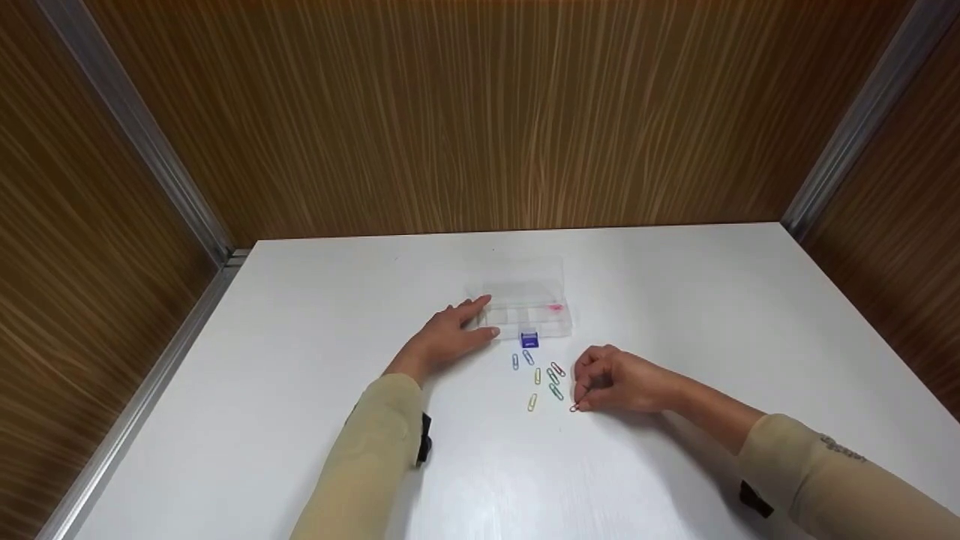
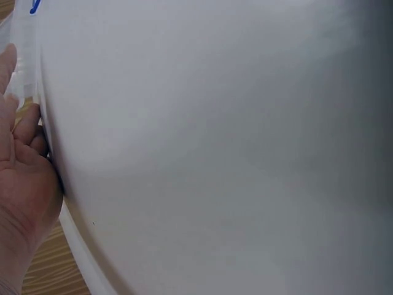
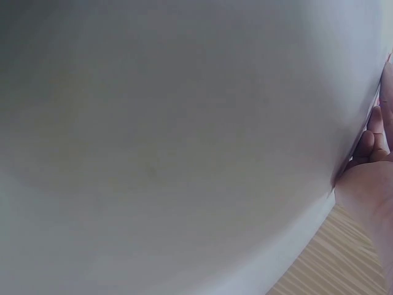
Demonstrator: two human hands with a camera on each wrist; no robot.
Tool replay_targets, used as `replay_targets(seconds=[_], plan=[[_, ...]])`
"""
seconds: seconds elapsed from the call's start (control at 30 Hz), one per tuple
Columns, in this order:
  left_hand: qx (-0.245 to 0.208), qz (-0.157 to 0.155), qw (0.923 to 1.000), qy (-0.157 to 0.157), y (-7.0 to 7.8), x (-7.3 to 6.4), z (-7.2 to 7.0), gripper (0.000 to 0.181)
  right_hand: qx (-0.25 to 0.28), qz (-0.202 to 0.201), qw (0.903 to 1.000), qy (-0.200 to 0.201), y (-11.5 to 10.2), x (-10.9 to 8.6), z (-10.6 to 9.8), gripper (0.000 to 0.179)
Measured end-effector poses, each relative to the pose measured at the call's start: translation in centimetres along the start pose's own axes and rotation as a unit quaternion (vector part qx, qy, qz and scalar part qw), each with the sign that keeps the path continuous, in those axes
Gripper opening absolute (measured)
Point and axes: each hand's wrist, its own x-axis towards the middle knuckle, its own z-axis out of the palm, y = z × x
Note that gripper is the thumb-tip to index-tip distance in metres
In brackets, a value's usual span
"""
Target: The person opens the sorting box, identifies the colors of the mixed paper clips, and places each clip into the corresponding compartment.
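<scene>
Loose paperclips point(image 1: 556, 391) beside right fingers point(image 1: 592, 371); open clear box point(image 1: 551, 328) beyond.

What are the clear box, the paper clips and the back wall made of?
Box: probably smooth plastic, as the white tabletop shows through it. Paper clips: likely thin wire with a coloured coating, judging by their loops and colours. Back wall: wood or laminate with a streaky brown finish; grain alone leaves it open.

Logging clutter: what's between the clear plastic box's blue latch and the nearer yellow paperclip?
A blue paperclip and the farther yellow paperclip, in the head view.
</scene>
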Motion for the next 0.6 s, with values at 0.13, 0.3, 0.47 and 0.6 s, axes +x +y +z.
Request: replay_targets(seconds=[0.13, 0.3, 0.47, 0.6], plan=[[0.003, 0.003, 1.0000, 0.000, 0.00, -0.09, -0.05, 0.072, 0.006, 0.007, 1.0000, 0.000, -0.18, -0.09, -0.04, 0.010], [0.003, 0.006, 1.0000, 0.005, 0.12, -0.43, -0.07, 0.072, 0.016, 0.017, 0.9997, 0.003, -0.51, -0.25, -0.07, 0.009], [-0.002, 0.010, 0.9999, 0.009, 0.21, -0.59, -0.06, 0.071, 0.009, 0.020, 0.9997, 0.007, -0.59, -0.24, 0.00, 0.010], [-0.003, 0.012, 0.9999, 0.009, 0.16, -0.48, -0.02, 0.072, 0.012, 0.017, 0.9997, 0.013, -0.54, -0.23, 0.15, 0.011]])
